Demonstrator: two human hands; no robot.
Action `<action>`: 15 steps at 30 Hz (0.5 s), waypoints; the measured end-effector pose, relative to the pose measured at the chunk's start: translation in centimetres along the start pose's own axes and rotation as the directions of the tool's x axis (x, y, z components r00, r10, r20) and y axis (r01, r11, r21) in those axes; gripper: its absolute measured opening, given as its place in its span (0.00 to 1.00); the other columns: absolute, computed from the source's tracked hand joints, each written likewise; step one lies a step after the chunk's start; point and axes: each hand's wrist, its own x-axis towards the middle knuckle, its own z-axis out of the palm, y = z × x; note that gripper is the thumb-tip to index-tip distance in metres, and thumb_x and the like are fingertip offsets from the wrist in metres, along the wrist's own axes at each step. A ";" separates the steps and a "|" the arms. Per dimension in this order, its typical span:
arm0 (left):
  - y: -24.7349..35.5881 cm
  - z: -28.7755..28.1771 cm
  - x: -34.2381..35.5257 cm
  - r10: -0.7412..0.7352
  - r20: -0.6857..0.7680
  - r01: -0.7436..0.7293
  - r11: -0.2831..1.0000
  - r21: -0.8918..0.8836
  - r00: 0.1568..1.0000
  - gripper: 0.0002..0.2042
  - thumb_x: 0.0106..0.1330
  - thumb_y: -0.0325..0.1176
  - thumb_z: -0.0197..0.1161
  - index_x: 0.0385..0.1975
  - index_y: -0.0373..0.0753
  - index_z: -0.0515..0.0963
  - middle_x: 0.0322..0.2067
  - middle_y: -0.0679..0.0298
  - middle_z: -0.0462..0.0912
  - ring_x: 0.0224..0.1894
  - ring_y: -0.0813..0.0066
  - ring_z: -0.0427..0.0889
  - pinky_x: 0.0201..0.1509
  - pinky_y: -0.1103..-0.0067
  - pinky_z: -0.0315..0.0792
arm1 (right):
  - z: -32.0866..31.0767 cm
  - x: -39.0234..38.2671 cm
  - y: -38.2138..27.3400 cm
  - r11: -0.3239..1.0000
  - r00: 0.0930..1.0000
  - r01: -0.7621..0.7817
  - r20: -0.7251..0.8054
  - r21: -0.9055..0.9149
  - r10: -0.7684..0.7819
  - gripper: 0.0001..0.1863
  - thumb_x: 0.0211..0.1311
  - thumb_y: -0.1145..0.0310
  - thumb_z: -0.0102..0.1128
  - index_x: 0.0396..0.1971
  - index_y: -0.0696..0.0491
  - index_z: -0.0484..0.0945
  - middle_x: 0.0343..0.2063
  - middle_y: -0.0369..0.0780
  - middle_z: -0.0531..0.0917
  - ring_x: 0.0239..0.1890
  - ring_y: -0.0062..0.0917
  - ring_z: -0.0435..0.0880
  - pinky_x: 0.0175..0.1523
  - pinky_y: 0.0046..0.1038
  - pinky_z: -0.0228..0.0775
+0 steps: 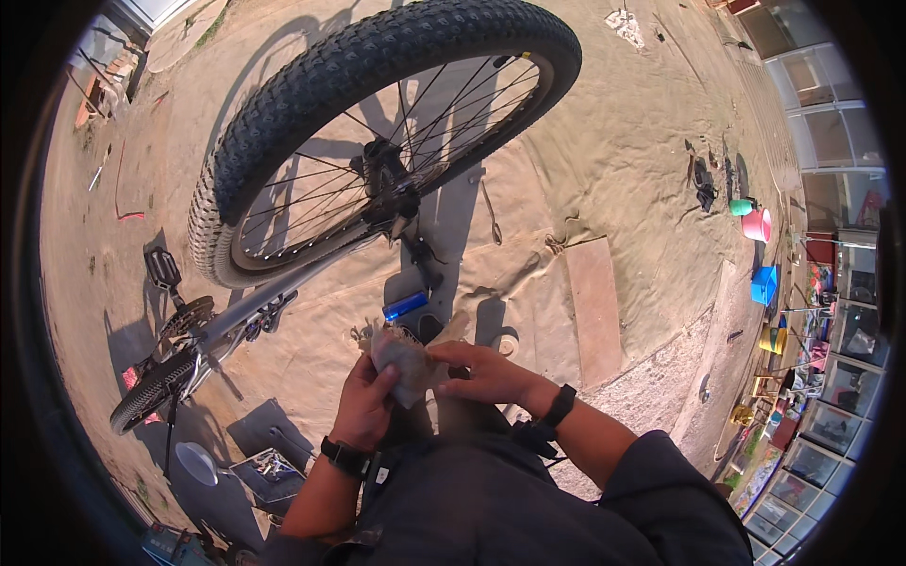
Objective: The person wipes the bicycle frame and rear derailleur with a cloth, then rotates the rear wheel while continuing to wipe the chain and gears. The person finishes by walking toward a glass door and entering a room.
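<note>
A crumpled grey-brown rag [401,357] sits between my two hands, just below the bicycle. My left hand [363,404] grips its lower left side, and my right hand [481,370] closes on its right side. A black band circles each wrist. The bicycle [283,283] stands upside down in front of me, its knobby rear wheel [377,113] raised, with the hub and derailleur [392,193] at the middle. A blue cylinder-shaped object [406,305] lies on the ground just beyond the rag.
A tan ground sheet [604,141] covers the ground. A flat board [595,307] lies to the right. A tray of tools [269,467] and a round pan [196,462] sit at lower left. Pink and blue containers [758,245] stand far right by glass storefronts.
</note>
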 end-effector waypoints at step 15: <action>-0.8 2.4 0.6 0.044 -0.120 -0.058 0.991 -0.118 0.992 0.13 0.75 0.34 0.63 0.54 0.37 0.75 0.50 0.60 0.83 0.52 0.69 0.83 0.60 0.67 0.78 | -5.1 3.6 -2.1 0.989 0.970 -0.143 0.194 -0.045 0.150 0.12 0.70 0.66 0.67 0.45 0.58 0.83 0.39 0.35 0.84 0.42 0.14 0.79 0.47 0.22 0.73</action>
